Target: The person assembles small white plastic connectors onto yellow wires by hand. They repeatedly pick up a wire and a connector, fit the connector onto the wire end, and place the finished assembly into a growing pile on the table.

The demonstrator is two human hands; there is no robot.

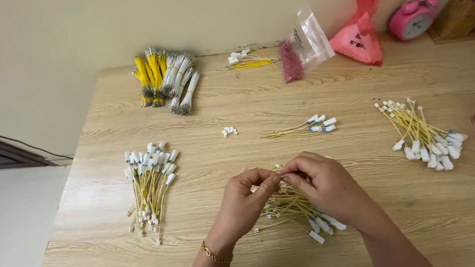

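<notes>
Your left hand [246, 190] and right hand [315, 179] meet above the near-middle of the table [246, 104], fingers of both pinched together on the tip of a thin yellow wire [280, 175]; the wire end itself is too small to make out. Directly beneath your hands lies a loose pile of yellow wires with white connectors [297, 213], partly hidden by your right wrist. Toward the left edge sits a fanned bundle of the same wires [150, 183]; near the right edge lies another such bundle [424, 133]. A small group of wires [305, 128] and a few loose white connectors [229, 131] rest at mid-table. Along the far edge you find tied yellow and white wire bunches [165, 80], a clear bag of red parts [301, 46], a red plastic bag [360, 30] and a pink alarm clock [413, 18].
</notes>
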